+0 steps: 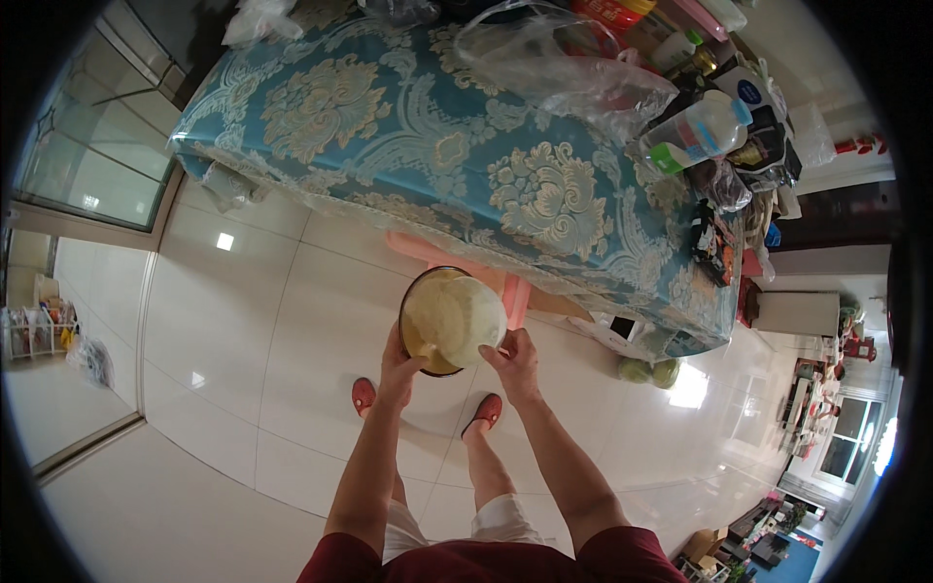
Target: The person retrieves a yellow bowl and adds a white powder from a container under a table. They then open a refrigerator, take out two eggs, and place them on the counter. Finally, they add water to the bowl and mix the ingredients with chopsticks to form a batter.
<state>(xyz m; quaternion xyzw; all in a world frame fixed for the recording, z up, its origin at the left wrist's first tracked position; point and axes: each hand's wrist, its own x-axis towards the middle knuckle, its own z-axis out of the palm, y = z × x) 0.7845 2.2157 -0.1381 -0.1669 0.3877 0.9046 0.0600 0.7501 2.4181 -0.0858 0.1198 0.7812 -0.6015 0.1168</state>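
In front of my body, above the floor, I hold a round dark-rimmed basin (416,328) with a yellowish inside. A pale, whitish round dish (468,316) lies in or over it, offset toward the right; I cannot tell whether it is a bowl or a lid. My left hand (397,371) is closed on the basin's lower left rim, thumb lying over the edge. On the other side, my right hand (515,365) is closed with its thumb pressed on the pale dish's lower right edge. The fingers beneath are hidden.
A table with a blue patterned cloth (428,146) stands ahead. On its right lie a clear bottle (700,131), plastic bags (573,78) and packages. A pink stool (515,301) is partly under it. Green round things (651,372) sit on the tiled floor. A glass door (97,146) stands left.
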